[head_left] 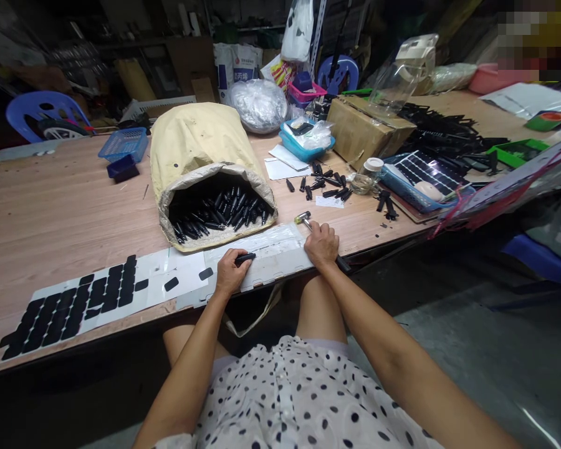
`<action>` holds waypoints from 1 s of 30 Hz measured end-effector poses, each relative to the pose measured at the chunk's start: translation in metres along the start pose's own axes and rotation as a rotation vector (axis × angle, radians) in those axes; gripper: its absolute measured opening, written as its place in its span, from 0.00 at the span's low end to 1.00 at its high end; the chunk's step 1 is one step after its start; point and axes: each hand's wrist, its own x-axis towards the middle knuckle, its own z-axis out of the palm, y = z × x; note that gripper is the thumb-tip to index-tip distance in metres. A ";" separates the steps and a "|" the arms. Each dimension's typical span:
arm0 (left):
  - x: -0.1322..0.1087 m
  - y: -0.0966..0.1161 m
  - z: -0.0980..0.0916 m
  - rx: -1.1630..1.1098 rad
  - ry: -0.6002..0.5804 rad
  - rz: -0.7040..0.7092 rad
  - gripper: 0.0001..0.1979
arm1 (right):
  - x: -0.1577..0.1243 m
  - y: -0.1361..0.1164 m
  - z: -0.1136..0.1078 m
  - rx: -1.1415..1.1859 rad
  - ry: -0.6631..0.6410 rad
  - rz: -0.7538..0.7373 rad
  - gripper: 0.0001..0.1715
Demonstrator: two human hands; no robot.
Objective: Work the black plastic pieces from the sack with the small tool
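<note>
My left hand pinches a small black plastic piece against a white board at the table's near edge. My right hand is closed round the handle of a small hammer, whose metal head rests on the table just beyond my fingers. Right behind both hands lies a tan sack on its side, its open mouth full of several black plastic pieces. To the left lies a white sheet with black stickers.
Loose black pieces and a small clear jar lie to the right, beside a blue tray and a cardboard box. A blue basket and a dark blue cup stand at the back left. The wooden table ends just before my knees.
</note>
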 end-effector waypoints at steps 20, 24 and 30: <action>0.000 0.003 -0.002 0.013 -0.009 -0.009 0.06 | 0.000 -0.001 -0.002 -0.004 -0.003 0.001 0.22; 0.000 0.003 -0.002 0.007 -0.009 -0.005 0.06 | -0.001 -0.002 -0.004 -0.002 -0.011 0.003 0.22; 0.000 0.003 -0.002 0.008 -0.003 -0.010 0.06 | 0.000 -0.002 -0.003 -0.013 -0.016 -0.001 0.23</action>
